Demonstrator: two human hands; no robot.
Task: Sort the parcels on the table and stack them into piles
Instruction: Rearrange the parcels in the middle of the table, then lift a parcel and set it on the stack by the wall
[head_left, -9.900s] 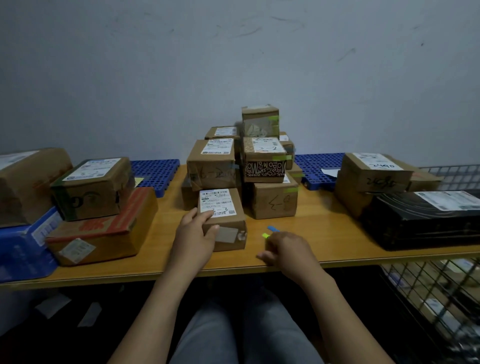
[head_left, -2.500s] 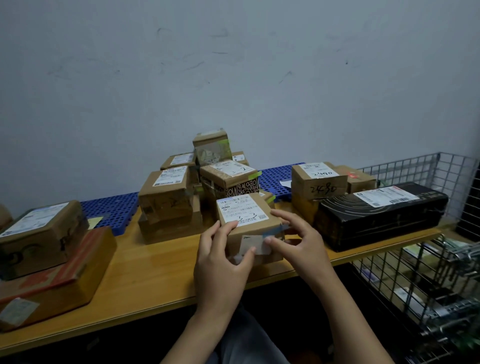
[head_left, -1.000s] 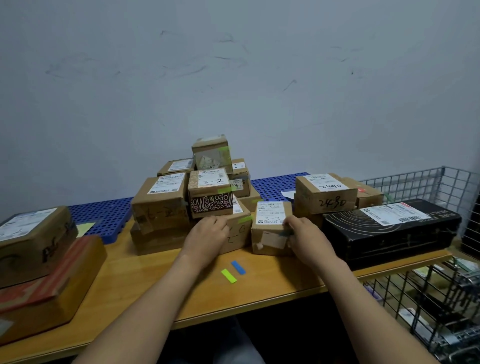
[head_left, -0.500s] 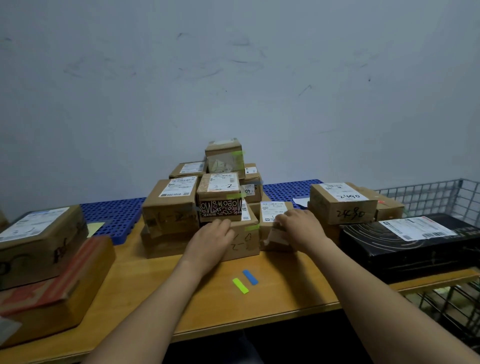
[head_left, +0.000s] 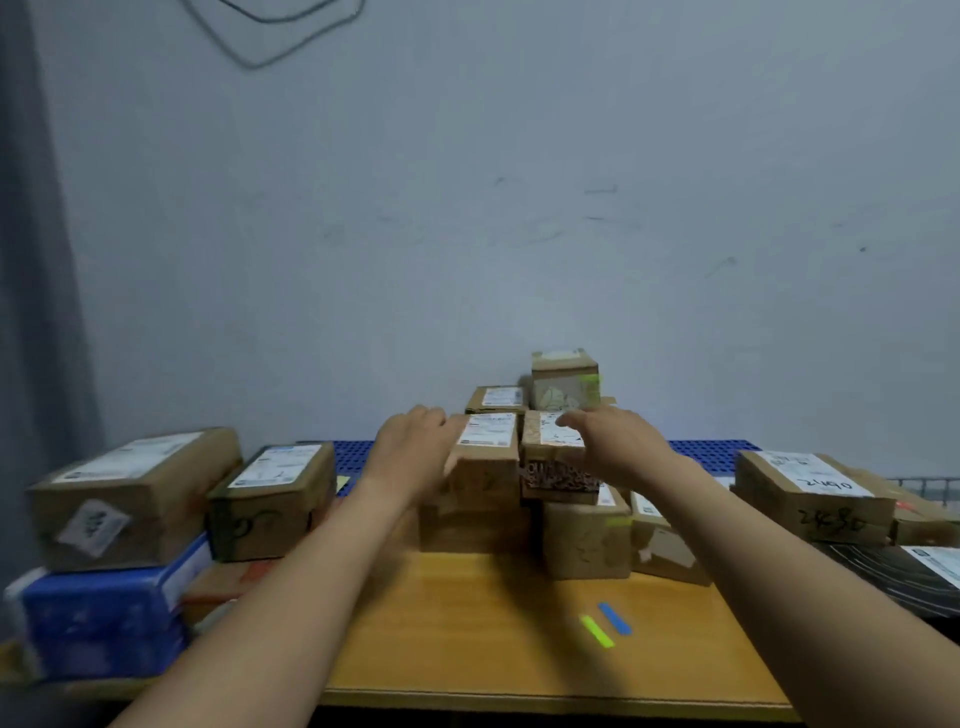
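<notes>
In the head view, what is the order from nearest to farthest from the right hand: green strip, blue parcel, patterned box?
1. patterned box, just beneath the right hand, in the middle.
2. green strip, in front, toward the person.
3. blue parcel, far left.

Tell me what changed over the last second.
The right hand let go of the small parcel, which now stands on the table right of the pile, and rose over the patterned box. The left hand moved up from the lower box to the labelled box. The pile, green sticker and blue sticker stayed put.
</notes>
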